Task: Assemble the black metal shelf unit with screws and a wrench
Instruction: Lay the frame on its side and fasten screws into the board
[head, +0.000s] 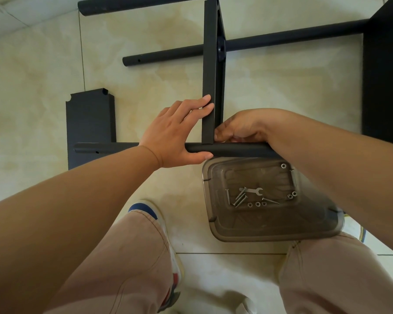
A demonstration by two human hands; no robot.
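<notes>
A black metal shelf panel [210, 53] stands on edge, running away from me between black round tubes. Its near corner meets the nearest tube [234, 148], which lies across the floor. My left hand [177, 134] grips that joint, fingers on the panel's left face and thumb under the tube. My right hand [241, 128] is curled at the right side of the same corner, fingertips pinched against it; what they hold is hidden. A small silver wrench [254, 190] lies among several screws [239, 198] and nuts [257, 204] in a smoky plastic tray [216, 223].
Two more black tubes [168, 55] [132, 5] lie farther out, passing through the panel. A loose black shelf panel [90, 123] lies flat at left, another large black panel [386, 75] at right. My knees and a shoe [150, 209] are near the tray on the beige tile floor.
</notes>
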